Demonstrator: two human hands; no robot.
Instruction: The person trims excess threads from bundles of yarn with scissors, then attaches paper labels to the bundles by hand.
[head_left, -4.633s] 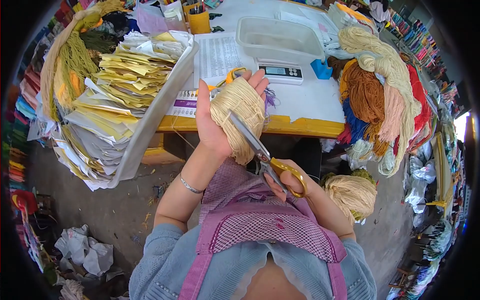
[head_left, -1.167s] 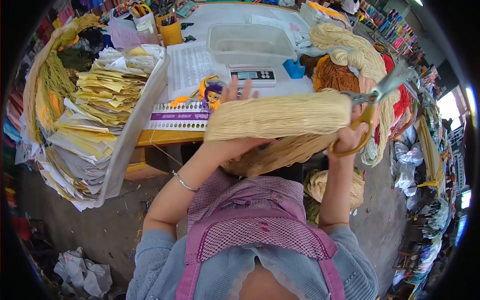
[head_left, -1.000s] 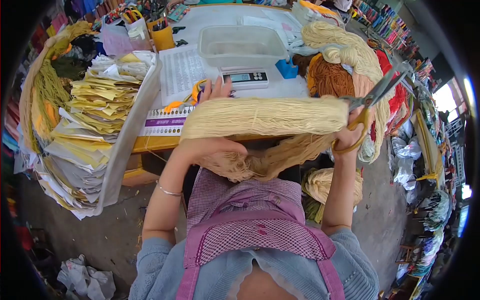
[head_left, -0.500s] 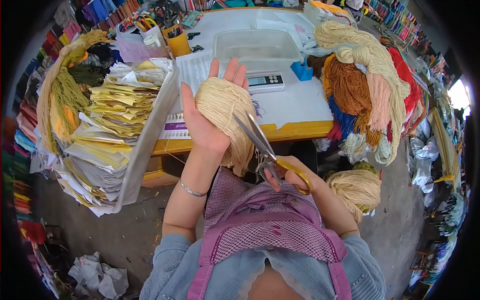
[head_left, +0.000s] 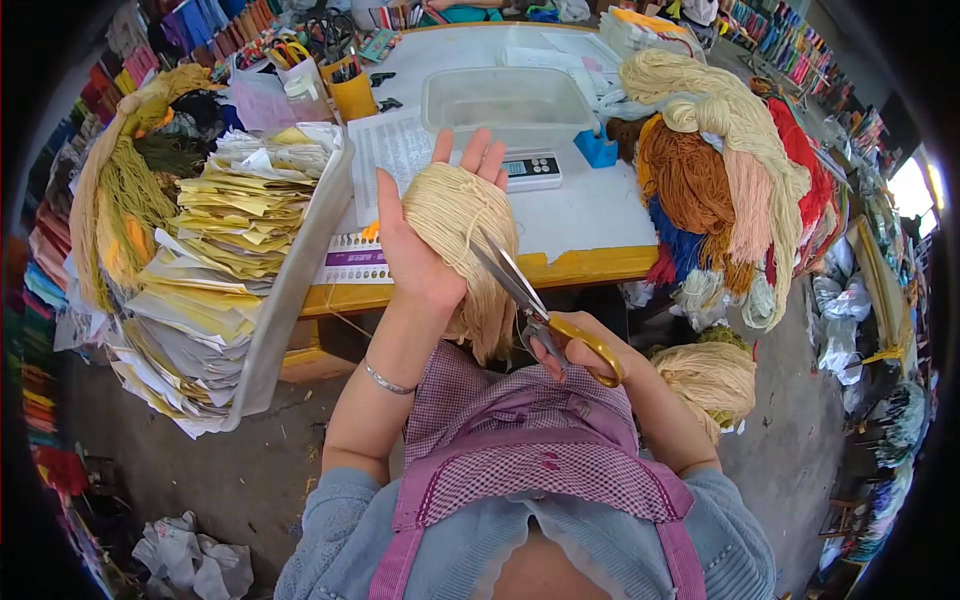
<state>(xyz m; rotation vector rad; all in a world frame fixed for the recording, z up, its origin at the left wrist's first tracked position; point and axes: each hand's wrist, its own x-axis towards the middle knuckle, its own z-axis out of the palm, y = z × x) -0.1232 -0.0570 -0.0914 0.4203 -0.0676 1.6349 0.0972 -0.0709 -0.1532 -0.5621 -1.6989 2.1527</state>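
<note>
A skein of cream yarn (head_left: 465,210) lies across the palm of my left hand (head_left: 415,260), its loose strands hanging below. The fingers of that hand stretch up past the skein, and the thumb stands apart. My right hand (head_left: 606,332) grips a pair of scissors (head_left: 518,287) by its gold-coloured handles. The blades are slightly apart and point up and left, tips right at the side of the skein.
A grey tray (head_left: 290,285) of yellow and white papers stands at the left. On the table (head_left: 605,235) are a clear plastic tub (head_left: 508,130), a digital scale (head_left: 533,172) and, at the right, piled coloured yarn (head_left: 690,180). More cream yarn (head_left: 705,378) sits below the right edge.
The scissor blades have come closer together against the skein. My left hand and the skein have shifted slightly right and down in view.
</note>
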